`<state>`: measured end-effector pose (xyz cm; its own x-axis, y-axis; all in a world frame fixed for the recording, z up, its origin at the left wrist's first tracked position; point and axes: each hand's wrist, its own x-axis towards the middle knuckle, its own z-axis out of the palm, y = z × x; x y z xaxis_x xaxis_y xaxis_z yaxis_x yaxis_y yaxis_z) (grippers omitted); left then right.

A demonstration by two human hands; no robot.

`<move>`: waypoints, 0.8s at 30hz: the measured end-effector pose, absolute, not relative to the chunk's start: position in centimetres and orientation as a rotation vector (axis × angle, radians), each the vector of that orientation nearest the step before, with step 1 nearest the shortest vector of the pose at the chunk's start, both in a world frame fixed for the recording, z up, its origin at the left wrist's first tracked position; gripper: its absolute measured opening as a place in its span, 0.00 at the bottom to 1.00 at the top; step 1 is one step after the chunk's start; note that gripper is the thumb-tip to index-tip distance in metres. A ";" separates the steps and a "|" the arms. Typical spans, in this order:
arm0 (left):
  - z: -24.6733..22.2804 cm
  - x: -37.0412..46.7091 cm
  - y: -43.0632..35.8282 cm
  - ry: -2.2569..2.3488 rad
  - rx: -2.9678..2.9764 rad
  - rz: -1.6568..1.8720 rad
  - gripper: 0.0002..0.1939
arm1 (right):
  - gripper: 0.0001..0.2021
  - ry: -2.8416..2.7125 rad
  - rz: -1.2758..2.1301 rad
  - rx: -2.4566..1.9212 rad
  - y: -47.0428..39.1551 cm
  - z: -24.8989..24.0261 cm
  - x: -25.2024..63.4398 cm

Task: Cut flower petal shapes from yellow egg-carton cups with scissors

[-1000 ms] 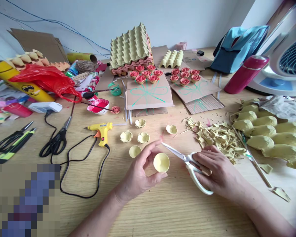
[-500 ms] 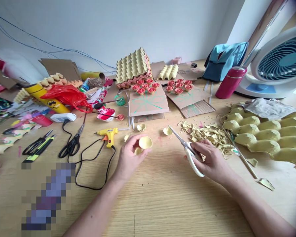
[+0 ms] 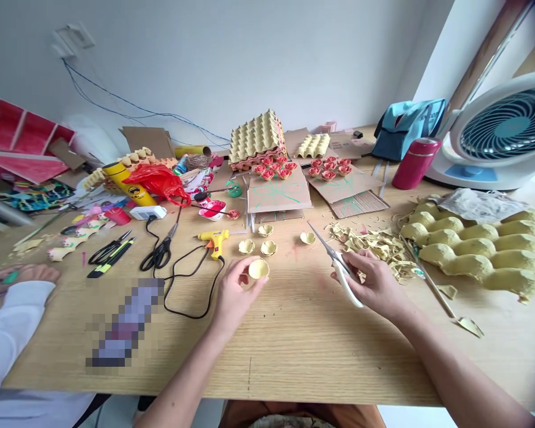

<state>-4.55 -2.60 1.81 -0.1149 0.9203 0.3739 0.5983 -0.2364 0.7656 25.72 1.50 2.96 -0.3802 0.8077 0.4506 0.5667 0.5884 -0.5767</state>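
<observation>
My left hand (image 3: 238,292) pinches a small pale-yellow egg-carton cup (image 3: 259,269), its hollow side facing me. White-handled scissors (image 3: 339,261) are in my right hand (image 3: 374,282), their blades pointing up and left, apart from the cup. Just beyond the tips lies a single loose yellow cup (image 3: 307,238). Past my left hand sit several petal-cut yellow cups (image 3: 268,247) in a small group. Beside my right hand is a heap of cut carton scraps (image 3: 378,246).
A yellow glue gun (image 3: 216,242) with a looping black cord lies left. Black scissors (image 3: 160,252) are farther left. Red carton roses (image 3: 274,168) rest on cardboard behind. An egg tray (image 3: 477,244) and fan (image 3: 512,128) stand right. A co-worker's white sleeve (image 3: 22,321) reaches in at left.
My view has swung left and down, bringing the co-worker's arm and the table edge into sight. The cup in my left hand sits slightly lower; both hands keep their holds.
</observation>
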 end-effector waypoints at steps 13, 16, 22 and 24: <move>1.4 -1.3 -1.2 1.650 2.427 0.891 0.17 | 0.14 -2.130 0.527 -1.184 1.6 2.3 25.6; 1.1 -1.2 -0.4 1.673 2.498 0.818 0.17 | 0.13 -2.132 0.548 -1.206 1.6 2.1 25.5; 0.9 -1.4 -0.5 1.620 2.561 0.877 0.28 | 0.15 -2.117 0.583 -1.243 1.5 2.0 25.4; 1.3 -2.0 -0.7 1.602 2.532 0.979 0.22 | 0.15 -2.102 0.588 -1.267 1.5 2.0 25.4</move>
<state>-2.00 -0.67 1.32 0.2905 0.8134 0.5040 0.8198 -0.4832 0.3073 25.44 1.50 1.96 -0.3577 0.8938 0.2704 0.6239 0.4443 -0.6430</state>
